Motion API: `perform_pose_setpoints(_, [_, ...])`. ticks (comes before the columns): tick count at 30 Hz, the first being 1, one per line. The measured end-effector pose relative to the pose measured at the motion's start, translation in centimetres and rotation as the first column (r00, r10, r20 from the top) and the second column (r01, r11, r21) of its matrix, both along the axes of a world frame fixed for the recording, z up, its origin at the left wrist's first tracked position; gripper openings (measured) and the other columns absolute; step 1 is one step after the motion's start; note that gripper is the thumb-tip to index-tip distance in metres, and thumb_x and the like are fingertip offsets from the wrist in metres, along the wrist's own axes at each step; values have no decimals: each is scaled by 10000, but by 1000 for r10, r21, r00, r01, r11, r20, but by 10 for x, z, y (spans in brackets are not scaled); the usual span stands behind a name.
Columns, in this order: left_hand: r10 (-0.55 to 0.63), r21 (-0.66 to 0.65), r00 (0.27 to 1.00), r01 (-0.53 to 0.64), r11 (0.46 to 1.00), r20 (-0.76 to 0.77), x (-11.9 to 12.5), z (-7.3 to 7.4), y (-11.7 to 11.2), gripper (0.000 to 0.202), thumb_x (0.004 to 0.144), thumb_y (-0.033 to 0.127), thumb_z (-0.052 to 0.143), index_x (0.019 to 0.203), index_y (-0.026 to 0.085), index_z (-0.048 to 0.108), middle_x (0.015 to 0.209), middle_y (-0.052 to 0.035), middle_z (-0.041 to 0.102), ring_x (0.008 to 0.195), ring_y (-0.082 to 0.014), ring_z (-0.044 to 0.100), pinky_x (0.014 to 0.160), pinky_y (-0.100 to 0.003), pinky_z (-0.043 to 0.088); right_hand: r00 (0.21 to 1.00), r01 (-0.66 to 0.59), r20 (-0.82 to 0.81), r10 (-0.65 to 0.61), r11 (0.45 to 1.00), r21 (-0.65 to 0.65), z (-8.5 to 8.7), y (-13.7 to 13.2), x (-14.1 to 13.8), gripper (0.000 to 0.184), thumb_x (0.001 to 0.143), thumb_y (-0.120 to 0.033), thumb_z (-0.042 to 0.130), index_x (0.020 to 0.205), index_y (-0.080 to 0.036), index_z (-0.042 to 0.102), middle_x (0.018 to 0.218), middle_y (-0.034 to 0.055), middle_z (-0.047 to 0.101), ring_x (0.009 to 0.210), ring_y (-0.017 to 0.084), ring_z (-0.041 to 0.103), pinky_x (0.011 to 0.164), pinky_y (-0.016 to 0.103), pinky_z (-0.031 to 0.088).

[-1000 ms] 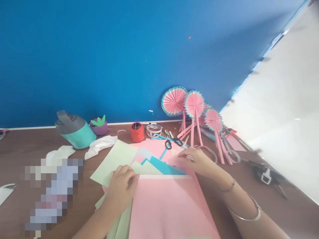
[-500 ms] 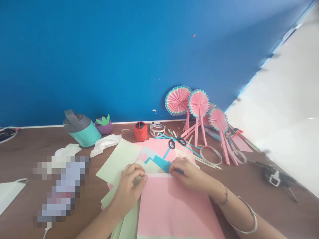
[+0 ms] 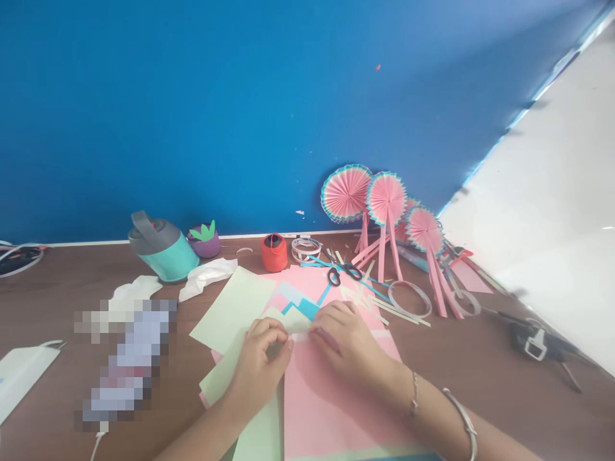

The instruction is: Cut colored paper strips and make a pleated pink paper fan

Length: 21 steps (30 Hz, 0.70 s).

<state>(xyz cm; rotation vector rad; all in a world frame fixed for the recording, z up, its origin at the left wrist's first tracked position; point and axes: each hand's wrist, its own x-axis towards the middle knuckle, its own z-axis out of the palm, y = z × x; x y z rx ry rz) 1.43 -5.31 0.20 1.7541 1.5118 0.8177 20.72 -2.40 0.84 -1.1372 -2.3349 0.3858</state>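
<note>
A pink paper sheet lies in front of me, with a whitish strip along its far edge and pale green and blue bands at its near edge. My left hand pinches the sheet's far left corner between thumb and forefinger. On the far edge, close beside it, my right hand is closed with fingers curled over the paper; its fingertips are partly hidden. Pale green sheets lie under and left of the left hand. Beyond the hands is a blue paper piece on more pink paper.
Black-handled scissors lie among paper strips and tape rolls. Pink pleated paper rosettes lean against the blue wall. A red spool-like object, a purple pot and a teal-grey container stand at the back. Keys lie right.
My right hand has slid left along the sheet's far edge, closer to my left hand. More of the blue band at the near edge now shows. The view has shifted slightly.
</note>
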Motion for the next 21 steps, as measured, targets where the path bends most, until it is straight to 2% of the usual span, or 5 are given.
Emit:
perform_pose_setpoints(3, [15, 14, 1000, -15, 1000, -4, 1, -1, 0, 208, 848, 301, 461, 659, 231, 516, 826, -15, 594, 876, -202, 522, 826, -350, 397, 1000, -30, 9, 29, 994, 106, -3, -8, -14, 168, 846, -124, 434, 829, -188, 588, 824, 60, 609, 769, 186, 495, 679, 328, 349])
perform_pose_setpoints(7, [36, 33, 999, -37, 999, 18, 0, -1, 0, 194, 852, 288, 463, 686, 227, 543, 832, -23, 593, 883, -203, 516, 825, -356, 402, 1000, 8, -11, -6, 974, 228, -4, -15, -26, 237, 889, -123, 366, 905, -174, 597, 974, 107, 582, 864, 213, 487, 708, 343, 374])
perform_pose_setpoints(12, [35, 37, 995, -38, 999, 99, 0, -1, 0, 203, 852, 296, 468, 671, 219, 514, 789, -22, 571, 832, -195, 513, 790, -347, 415, 997, 8, -70, 9, 970, 242, -9, -12, -32, 239, 890, -104, 356, 816, -174, 572, 756, 58, 578, 709, 180, 486, 622, 309, 393])
perform_pose_setpoints(21, [8, 83, 999, -11, 996, 35, 2, -3, -2, 175, 853, 278, 482, 691, 223, 523, 797, -10, 583, 840, -190, 520, 816, -354, 395, 987, 7, -160, 24, 982, 187, -12, -13, -29, 210, 850, -68, 404, 830, -175, 584, 790, 56, 631, 733, 176, 541, 633, 305, 437])
